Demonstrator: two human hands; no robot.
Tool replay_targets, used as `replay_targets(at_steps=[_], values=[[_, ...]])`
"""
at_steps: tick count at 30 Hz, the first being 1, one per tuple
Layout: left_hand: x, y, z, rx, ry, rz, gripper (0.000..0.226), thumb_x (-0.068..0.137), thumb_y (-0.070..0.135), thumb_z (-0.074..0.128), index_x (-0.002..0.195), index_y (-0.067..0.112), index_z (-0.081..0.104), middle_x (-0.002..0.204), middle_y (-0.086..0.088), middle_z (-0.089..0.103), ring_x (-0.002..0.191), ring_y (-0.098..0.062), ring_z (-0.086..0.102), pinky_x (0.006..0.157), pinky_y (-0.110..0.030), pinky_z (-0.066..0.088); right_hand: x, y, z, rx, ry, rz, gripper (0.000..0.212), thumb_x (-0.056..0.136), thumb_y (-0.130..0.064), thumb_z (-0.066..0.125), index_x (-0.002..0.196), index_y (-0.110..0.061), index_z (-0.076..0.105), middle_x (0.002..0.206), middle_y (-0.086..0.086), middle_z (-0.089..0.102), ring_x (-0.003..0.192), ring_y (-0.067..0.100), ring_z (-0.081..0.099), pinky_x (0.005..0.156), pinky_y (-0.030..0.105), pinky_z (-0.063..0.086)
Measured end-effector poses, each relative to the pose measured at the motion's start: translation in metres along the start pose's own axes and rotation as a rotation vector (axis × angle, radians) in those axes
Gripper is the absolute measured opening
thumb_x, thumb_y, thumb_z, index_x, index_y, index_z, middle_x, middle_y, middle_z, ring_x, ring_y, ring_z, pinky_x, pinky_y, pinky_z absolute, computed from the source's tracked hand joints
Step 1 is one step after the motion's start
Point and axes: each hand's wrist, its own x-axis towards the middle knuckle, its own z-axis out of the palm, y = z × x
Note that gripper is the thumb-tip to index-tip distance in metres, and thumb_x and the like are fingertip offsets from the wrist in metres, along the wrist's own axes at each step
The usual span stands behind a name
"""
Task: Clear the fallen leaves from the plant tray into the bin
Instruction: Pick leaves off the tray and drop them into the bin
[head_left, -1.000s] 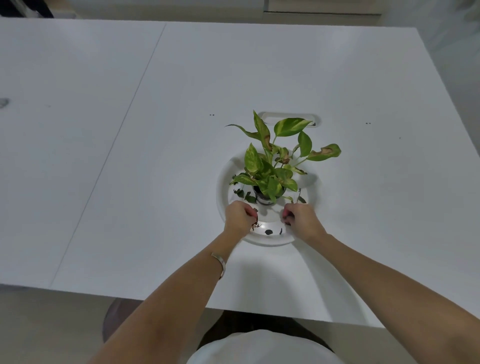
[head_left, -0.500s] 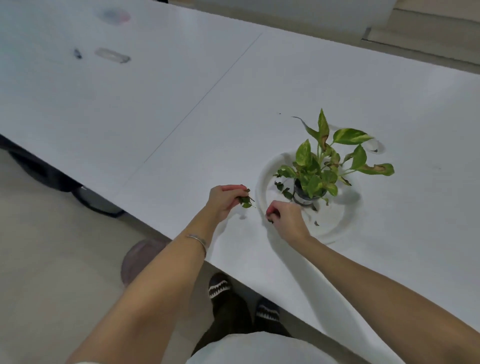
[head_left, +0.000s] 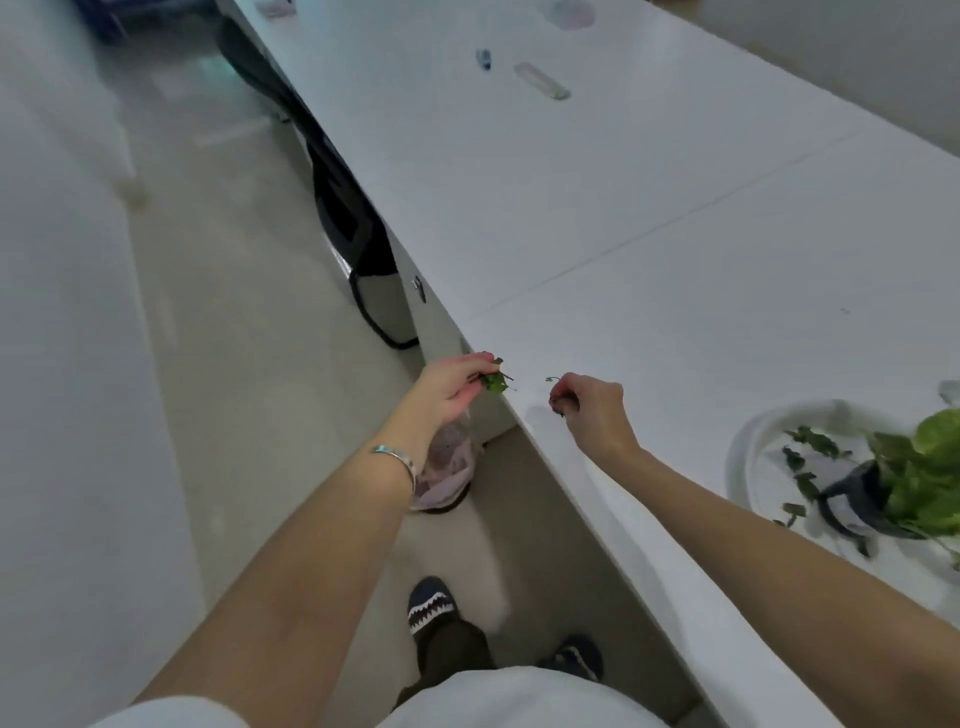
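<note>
My left hand (head_left: 451, 387) pinches a small bunch of green fallen leaves (head_left: 494, 381) at the table's near edge, above the floor. My right hand (head_left: 592, 410) is closed on a few small leaf bits, held just over the tabletop. Below my left wrist stands the bin (head_left: 447, 467), lined with a pinkish bag and partly hidden by my forearm. The round white plant tray (head_left: 748, 452) sits at the far right with several dark leaves (head_left: 810, 441) lying in it, around a dark pot (head_left: 857, 499) with a green plant (head_left: 930, 478).
The long white table (head_left: 649, 223) runs diagonally; small items (head_left: 540, 80) lie at its far end. A black chair (head_left: 358, 244) is tucked under the table beyond the bin. My feet in patterned slippers (head_left: 431, 605) stand on the pale floor.
Both hands have left the tray carrying leaves and moved left to the table's edge. My view has swung left and down, bringing the bin and floor into sight.
</note>
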Motion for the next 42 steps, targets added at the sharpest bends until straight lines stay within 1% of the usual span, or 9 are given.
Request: replay_targets(at_steps=[4,8,13,22,25,30,35,40,42], values=[[0.006,0.018,-0.064,-0.061,0.059,-0.004,0.019,0.083,-0.014,0.056,0.079,0.003,0.062,0.082,-0.01,0.06,0.076,-0.014,0.059,0.065,-0.013,0.057,0.026,-0.047,0.047,0.013,-0.062,-0.094,0.017,0.082,0.005,0.053,0.082,-0.002,0.069,0.08,0.013,0.072,0.075,0.025,0.065,0.074,0.031,0.053],[0.012,0.028,-0.12,-0.131,0.099,-0.047,0.02,0.085,-0.013,0.052,0.079,0.004,0.06,0.082,-0.009,0.058,0.076,-0.013,0.058,0.101,-0.022,0.042,0.045,-0.084,0.096,-0.018,-0.151,-0.127,0.015,0.081,0.004,0.057,0.082,-0.005,0.068,0.079,0.014,0.072,0.073,0.025,0.066,0.073,0.032,0.055],[0.031,0.004,-0.212,-0.223,0.282,-0.138,0.016,0.083,-0.016,0.054,0.089,-0.003,0.062,0.082,-0.008,0.058,0.084,-0.017,0.057,0.1,-0.026,0.043,0.063,-0.112,0.19,-0.034,-0.371,-0.104,0.011,0.079,0.004,0.062,0.08,-0.003,0.071,0.078,0.014,0.074,0.072,0.021,0.067,0.074,0.027,0.054],[0.137,-0.098,-0.271,-0.406,0.516,-0.342,0.023,0.08,-0.015,0.058,0.101,-0.007,0.063,0.129,-0.023,0.057,0.098,-0.024,0.059,0.1,-0.028,0.045,0.123,-0.044,0.316,-0.024,-0.573,0.135,0.012,0.077,0.002,0.069,0.081,-0.009,0.073,0.081,0.011,0.075,0.076,0.02,0.071,0.082,0.031,0.059],[0.187,-0.131,-0.284,-0.452,0.567,-0.385,0.019,0.081,-0.015,0.058,0.085,0.002,0.064,0.108,-0.018,0.065,0.106,-0.028,0.061,0.104,-0.031,0.044,0.147,-0.011,0.368,0.007,-0.633,0.186,0.012,0.076,0.004,0.069,0.082,-0.006,0.072,0.082,0.012,0.074,0.078,0.025,0.07,0.083,0.044,0.058],[0.256,-0.167,-0.291,-0.482,0.56,-0.427,0.04,0.089,-0.007,0.053,0.129,-0.005,0.051,0.137,-0.024,0.052,0.125,-0.032,0.051,0.104,-0.036,0.042,0.176,0.048,0.435,-0.052,-0.673,0.279,0.03,0.08,-0.001,0.067,0.109,-0.008,0.068,0.106,0.013,0.072,0.098,0.025,0.066,0.098,0.044,0.05],[0.285,-0.18,-0.297,-0.492,0.564,-0.431,0.042,0.094,-0.005,0.042,0.135,0.004,0.049,0.138,-0.018,0.052,0.125,-0.028,0.051,0.101,-0.035,0.043,0.19,0.077,0.453,-0.145,-0.687,0.282,0.038,0.09,0.001,0.052,0.126,-0.007,0.057,0.119,0.015,0.066,0.11,0.028,0.059,0.092,0.01,0.027],[0.294,-0.173,-0.302,-0.482,0.54,-0.454,0.043,0.097,-0.001,0.036,0.138,0.009,0.045,0.141,-0.018,0.048,0.128,-0.029,0.047,0.097,-0.033,0.041,0.196,0.082,0.465,-0.14,-0.698,0.309,0.035,0.092,0.002,0.046,0.124,-0.004,0.058,0.124,0.017,0.064,0.116,0.03,0.057,0.099,0.032,0.04],[0.282,-0.156,-0.299,-0.456,0.525,-0.445,0.04,0.098,0.002,0.036,0.135,0.008,0.047,0.127,-0.014,0.057,0.107,-0.022,0.059,0.081,-0.026,0.043,0.195,0.069,0.455,-0.15,-0.694,0.318,0.031,0.091,0.003,0.045,0.117,-0.002,0.063,0.115,0.019,0.067,0.108,0.032,0.059,0.091,0.032,0.043]])
